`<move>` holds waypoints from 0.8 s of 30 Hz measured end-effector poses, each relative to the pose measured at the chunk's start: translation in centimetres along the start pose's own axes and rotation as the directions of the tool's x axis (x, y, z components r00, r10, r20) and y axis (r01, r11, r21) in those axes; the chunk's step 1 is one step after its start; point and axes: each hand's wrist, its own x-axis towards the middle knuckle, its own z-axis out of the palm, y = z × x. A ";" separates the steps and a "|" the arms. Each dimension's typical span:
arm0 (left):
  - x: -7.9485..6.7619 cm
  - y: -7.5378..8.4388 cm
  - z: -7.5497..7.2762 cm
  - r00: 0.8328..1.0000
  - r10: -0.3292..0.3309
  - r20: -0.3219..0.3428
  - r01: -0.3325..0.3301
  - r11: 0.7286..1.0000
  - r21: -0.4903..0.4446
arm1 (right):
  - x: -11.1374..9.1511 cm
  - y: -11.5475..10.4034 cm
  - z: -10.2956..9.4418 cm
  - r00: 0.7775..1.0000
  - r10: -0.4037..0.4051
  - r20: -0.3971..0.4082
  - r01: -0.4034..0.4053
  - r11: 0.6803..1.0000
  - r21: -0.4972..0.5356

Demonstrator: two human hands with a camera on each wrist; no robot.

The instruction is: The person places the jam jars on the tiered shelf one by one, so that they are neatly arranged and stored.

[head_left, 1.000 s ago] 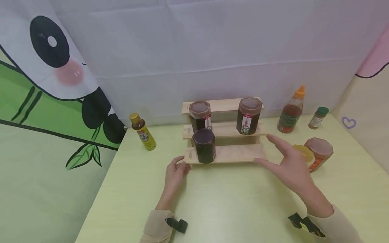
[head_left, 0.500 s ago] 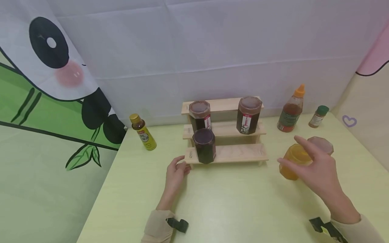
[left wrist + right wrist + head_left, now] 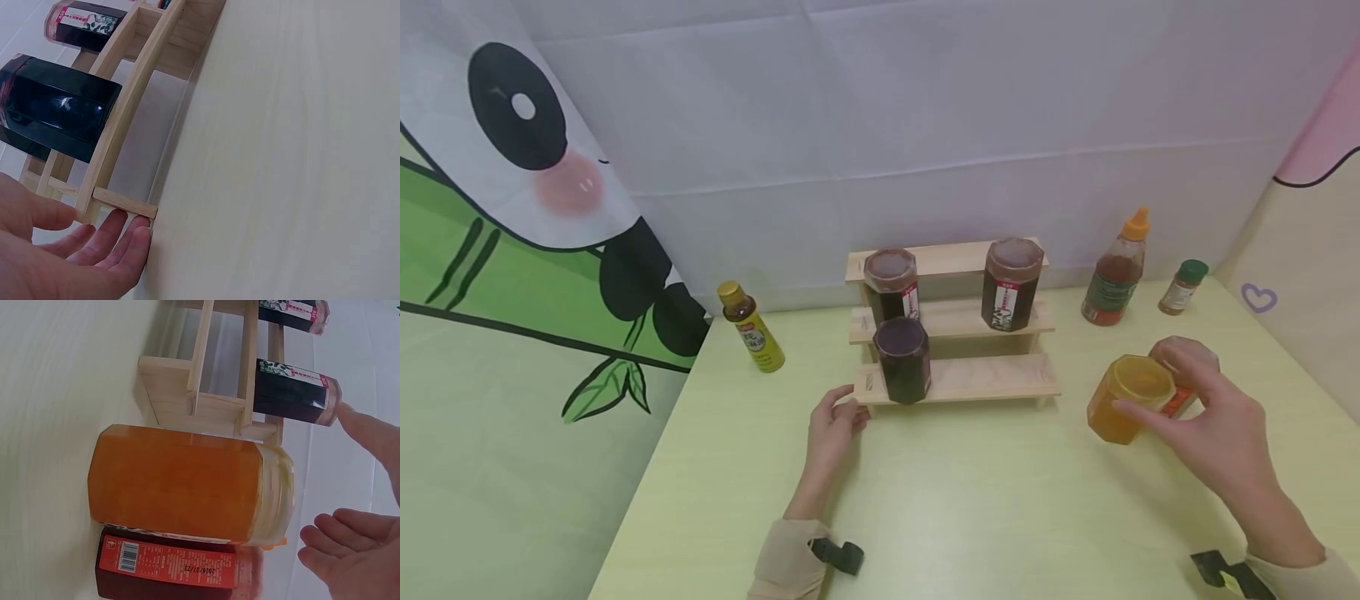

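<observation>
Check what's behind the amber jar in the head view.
A red-labelled jar stands behind it, to the right; parts of its top and label show. The amber jar and the right hand cover the rest there.

Three jars (image 3: 905, 362) on the rack (image 3: 988, 377), two other jars (image 3: 1118, 407) right, bottle (image 3: 761, 337) left

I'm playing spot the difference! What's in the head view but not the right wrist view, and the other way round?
Only the head view shows the left hand, the yellow-labelled bottle and the little green-capped bottle. Only the right wrist view shows the barcode on the red-labelled jar. Both show that jar, the golden jar, the wooden rack and the right hand.
</observation>
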 end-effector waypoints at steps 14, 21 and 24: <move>-0.6 1.3 0.0 1.000 -0.011 0.028 0.012 1.000 -0.027 | 0.3 2.3 -2.4 0.995 0.088 -0.052 -0.088 0.996 0.019; 0.1 0.2 -0.2 0.999 -0.020 0.026 0.021 0.999 -0.042 | 1.1 5.3 -3.7 0.989 0.147 0.008 -0.147 0.984 0.098; -0.5 1.2 -0.1 1.000 -0.013 0.024 0.014 1.000 -0.027 | 1.3 6.6 -4.0 0.983 0.163 0.088 -0.173 0.978 0.118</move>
